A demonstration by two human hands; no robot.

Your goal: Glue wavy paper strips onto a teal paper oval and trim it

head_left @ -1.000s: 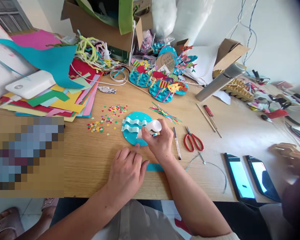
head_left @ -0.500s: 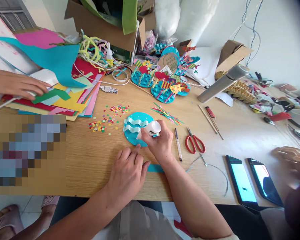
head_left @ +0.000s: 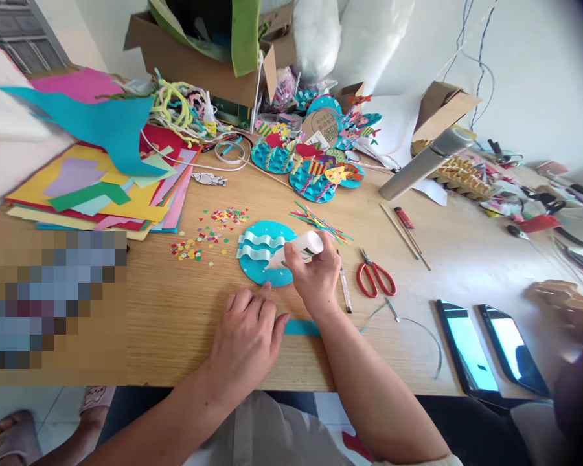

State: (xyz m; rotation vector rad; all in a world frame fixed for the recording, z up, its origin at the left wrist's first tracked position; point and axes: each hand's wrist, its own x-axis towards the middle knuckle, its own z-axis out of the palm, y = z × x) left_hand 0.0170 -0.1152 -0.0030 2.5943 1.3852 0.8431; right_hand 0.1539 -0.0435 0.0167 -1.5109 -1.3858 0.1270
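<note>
A round blue disc (head_left: 257, 275) with small pale dots lies on the table, crossed by two wavy pale-blue paper strips (head_left: 261, 243). My right hand (head_left: 317, 275) grips a white glue bottle (head_left: 307, 244), tilted so that its nozzle points down at the disc's lower middle. My left hand (head_left: 247, 323) rests palm down, index finger stretched to the disc's near edge and thumb apart, holding nothing. Beneath my right wrist lies a blue strip (head_left: 301, 328), partly covered. Colourful paper dots (head_left: 192, 247) are scattered left of the disc, and thin coloured strips (head_left: 320, 222) lie behind it.
Red-handled scissors (head_left: 376, 278), a pen (head_left: 344, 285) and two phones (head_left: 469, 349) lie to the right. Coloured sheets (head_left: 92, 188) are stacked at left. Finished-looking blue decorations (head_left: 315, 175) and a grey cylinder (head_left: 425, 162) stand farther back. The table's front edge is near my body.
The glue bottle has tilted further over, its nozzle still above the disc's lower part. Another person's hand has left the paper stack at left. My left hand stays in place.
</note>
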